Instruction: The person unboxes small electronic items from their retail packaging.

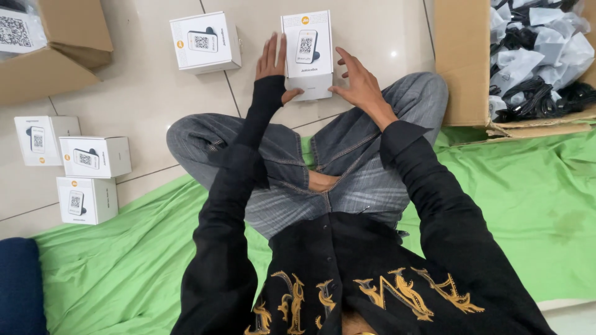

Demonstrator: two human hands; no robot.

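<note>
Person seated cross-legged on a green cloth (528, 205) spread over a pale tiled floor (143, 87), black sleeves, grey jeans. Far left, upper corner: a brown cardboard carton (56, 56), flaps open. Below it, near the left edge, three small white boxes (87, 167) grouped close together, two of them stacked, each with a picture of a small device on one face. A dark blue cushion (18, 285) shows at the bottom left corner. Further along, on the tiles, a lone white box (205, 42) lies just beside the one being handled, not touching it. Centre: the left hand (272, 62) lies flat against the left side of the upright white box (307, 53), fingers straight, thumb tucked under the lower edge; grip loose, palm pressing rather than clenched. The box stands on the floor just in front of the person's knees. The right hand (357, 84) is at the box's right side, fingers spread and open, thumb touching the lower right corner; no closed grip. Far right: a large open cardboard carton (462, 62), filled with black cables bundled in clear plastic bags (540, 49), its lower flap resting on the green cloth.
</note>
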